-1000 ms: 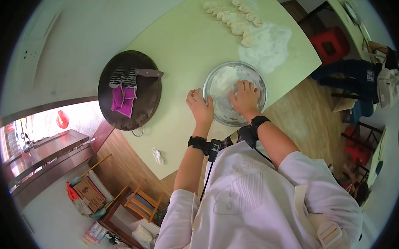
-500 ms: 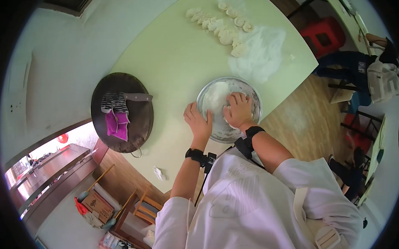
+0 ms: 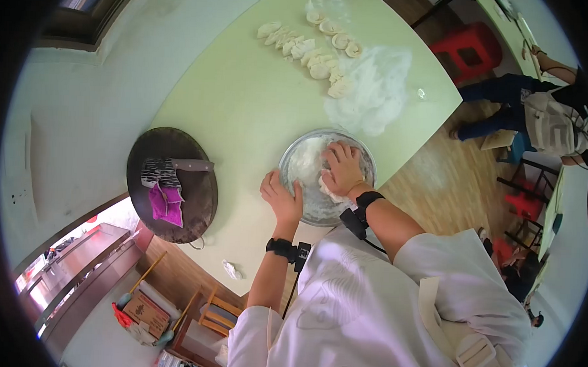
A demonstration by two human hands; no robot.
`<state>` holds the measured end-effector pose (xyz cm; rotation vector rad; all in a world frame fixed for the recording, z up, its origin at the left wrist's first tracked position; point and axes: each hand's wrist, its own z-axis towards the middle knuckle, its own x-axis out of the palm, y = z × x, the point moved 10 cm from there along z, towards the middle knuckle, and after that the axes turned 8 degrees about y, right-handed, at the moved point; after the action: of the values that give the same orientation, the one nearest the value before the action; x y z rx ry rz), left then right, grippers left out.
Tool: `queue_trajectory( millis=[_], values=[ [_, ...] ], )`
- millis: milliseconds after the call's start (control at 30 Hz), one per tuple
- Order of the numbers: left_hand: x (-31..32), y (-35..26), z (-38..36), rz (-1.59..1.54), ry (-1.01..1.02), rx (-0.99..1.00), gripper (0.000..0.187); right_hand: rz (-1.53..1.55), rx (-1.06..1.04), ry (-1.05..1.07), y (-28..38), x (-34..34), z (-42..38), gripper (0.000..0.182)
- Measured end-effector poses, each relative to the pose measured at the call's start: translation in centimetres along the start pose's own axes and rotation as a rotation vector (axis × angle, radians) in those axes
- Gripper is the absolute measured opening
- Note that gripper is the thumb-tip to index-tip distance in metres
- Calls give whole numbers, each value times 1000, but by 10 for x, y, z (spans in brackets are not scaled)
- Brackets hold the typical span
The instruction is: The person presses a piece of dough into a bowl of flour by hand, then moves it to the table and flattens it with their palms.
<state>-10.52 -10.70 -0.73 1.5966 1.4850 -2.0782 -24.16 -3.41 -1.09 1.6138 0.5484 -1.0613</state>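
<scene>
We are kneading dough in a flour-dusted metal basin that sits near the front edge of the pale green table. Our right hand lies inside the basin, fingers spread and pressing down on the pale lump, which shows just under the heel of the hand at the basin's near side. Our left hand curls its fingers around the basin's left rim and holds it in place.

As we judge it, the dough is only partly worked: loose flour coats much of the basin floor and the lump looks ragged, not smooth, so more kneading seems left. Farther back on the table a row of shaped dough pieces lies beside a spread patch of flour, so some shaping is already done.

To our left, well apart from the basin, a round dark chopping board carries a cleaver and a purple cloth. A small crumpled wad lies near the table's near edge. Another person sits off to the right, away from our hands.
</scene>
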Motion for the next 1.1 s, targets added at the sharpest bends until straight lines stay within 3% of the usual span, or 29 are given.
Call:
queue_trajectory(
  millis=[267,533,767,833,900,933,1033,1067,1100],
  values=[
    [1,5,-3,59,-24,-47,51,57,-34,9,1,-1,3,38],
    [-20,-1,-21,10,-74,-91,51,128,2,-152,-2,-12,-5,27],
    [-61,45,-65,-40,-81,-124,39,294,21,-225,-8,-19,-29,28],
    [-60,62,-76,-166,-15,-215,31,264,13,-199,3,-21,-37,36],
    [-49,73,-85,-280,73,-296,30,-177,89,-242,17,-20,-51,46],
    [-34,80,-91,-393,172,-370,28,-182,81,-245,19,-13,-57,46],
    [1,79,-97,-417,327,-304,28,-257,22,-117,27,9,-58,54],
    [8,78,-97,-420,323,-298,28,-161,74,24,24,17,-55,57],
    [29,76,-99,-506,452,-358,33,-65,127,164,21,27,-53,60]
  ],
)
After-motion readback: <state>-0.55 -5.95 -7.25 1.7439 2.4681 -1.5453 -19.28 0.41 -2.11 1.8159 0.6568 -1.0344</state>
